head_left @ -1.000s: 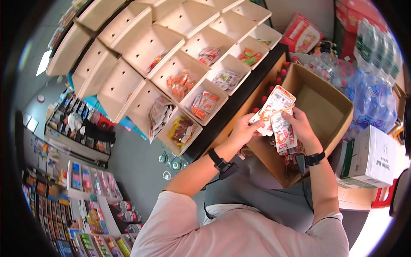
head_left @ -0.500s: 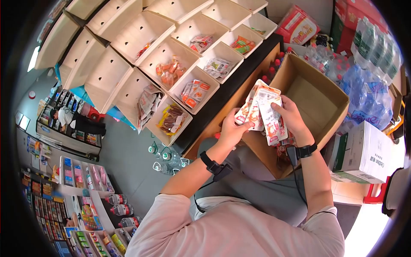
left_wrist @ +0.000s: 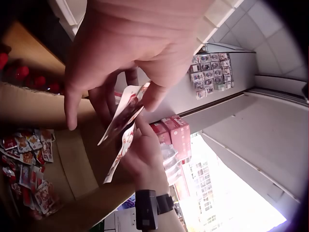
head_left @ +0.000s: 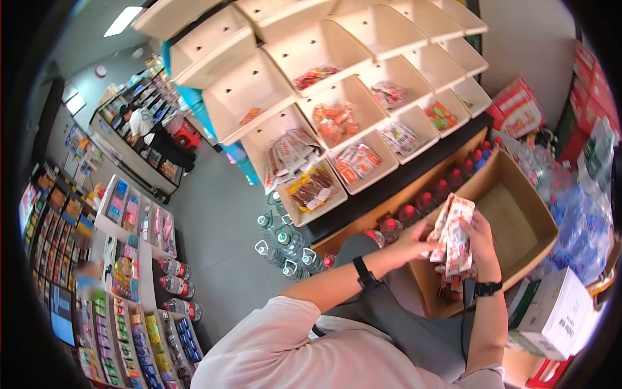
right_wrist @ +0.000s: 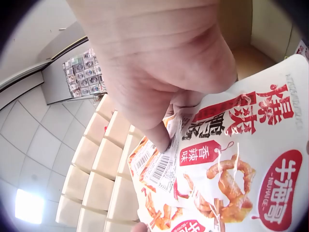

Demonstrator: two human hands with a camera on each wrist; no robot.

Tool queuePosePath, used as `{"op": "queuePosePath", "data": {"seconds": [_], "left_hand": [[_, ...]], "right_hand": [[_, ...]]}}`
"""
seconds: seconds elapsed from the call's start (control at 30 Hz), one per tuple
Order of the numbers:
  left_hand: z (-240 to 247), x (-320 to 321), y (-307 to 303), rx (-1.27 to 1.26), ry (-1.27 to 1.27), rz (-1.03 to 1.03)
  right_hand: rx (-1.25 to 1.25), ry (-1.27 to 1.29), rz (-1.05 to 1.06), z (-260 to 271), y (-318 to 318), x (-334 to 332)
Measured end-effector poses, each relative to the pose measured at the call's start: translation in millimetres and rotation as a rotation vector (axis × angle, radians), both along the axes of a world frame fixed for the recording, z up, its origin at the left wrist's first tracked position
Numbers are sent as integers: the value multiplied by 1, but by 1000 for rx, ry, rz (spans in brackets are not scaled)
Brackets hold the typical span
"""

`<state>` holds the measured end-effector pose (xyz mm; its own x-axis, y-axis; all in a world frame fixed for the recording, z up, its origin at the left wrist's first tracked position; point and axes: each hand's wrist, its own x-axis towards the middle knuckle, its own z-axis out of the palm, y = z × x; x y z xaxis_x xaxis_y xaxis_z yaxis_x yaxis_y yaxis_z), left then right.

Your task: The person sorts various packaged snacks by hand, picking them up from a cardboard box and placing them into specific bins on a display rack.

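Over the cardboard box (head_left: 526, 249), both hands hold a small bunch of snack packets (head_left: 459, 236). My left hand (head_left: 416, 245) pinches the bunch from the left, its thumb against the packets (left_wrist: 126, 113) in the left wrist view. From the other side my right hand (head_left: 483, 241) grips it, with a fingertip pressed on a barcoded packet. The front packet (right_wrist: 227, 166) is white with red and black lettering and a picture of fried-looking food. More loose packets (left_wrist: 34, 176) lie in the bottom of the box.
Tilted cream bins (head_left: 363, 162), several with snacks, rise ahead and left. Red-capped bottles (head_left: 424, 202) line the box's far side. Wrapped water bottles (head_left: 580, 223) and a white carton (head_left: 556, 312) stand at right. Large water bottles (head_left: 288, 243) stand on the floor at left.
The head view has turned, so bins, box and hands appear farther right and lower. The packets, earlier fanned apart between the hands, are now closer together.
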<state>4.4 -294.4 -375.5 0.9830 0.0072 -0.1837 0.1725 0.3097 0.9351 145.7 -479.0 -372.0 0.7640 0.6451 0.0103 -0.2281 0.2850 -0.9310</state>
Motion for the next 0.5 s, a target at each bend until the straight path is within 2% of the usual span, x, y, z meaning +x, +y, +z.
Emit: {"op": "queuePosePath", "data": {"seconds": [0.03, 0.07, 0.17, 0.2, 0.23, 0.27, 0.37, 0.5], "left_hand": [[-16, 4, -2, 109, -60, 31], [-16, 4, -7, -19, -192, 39], [-51, 7, -22, -116, -55, 129], [-54, 7, -23, -6, -47, 153], [-67, 8, -26, 14, -200, 184], [-58, 4, -24, -115, -222, 122], [-70, 3, -17, -320, -43, 119], [-79, 5, -1, -343, -5, 151]], "right_hand": [[-3, -4, 14, -8, 2, 2], [-8, -3, 29, -12, 5, 0], [-81, 32, 17, -15, 15, -9], [-95, 71, -1, -16, 20, -11], [-83, 54, 5, -28, 22, -8], [-126, -33, 12, -41, 22, -3], [-135, 7, 32, -40, 30, -5], [-85, 106, 36, -46, 41, 2]]}}
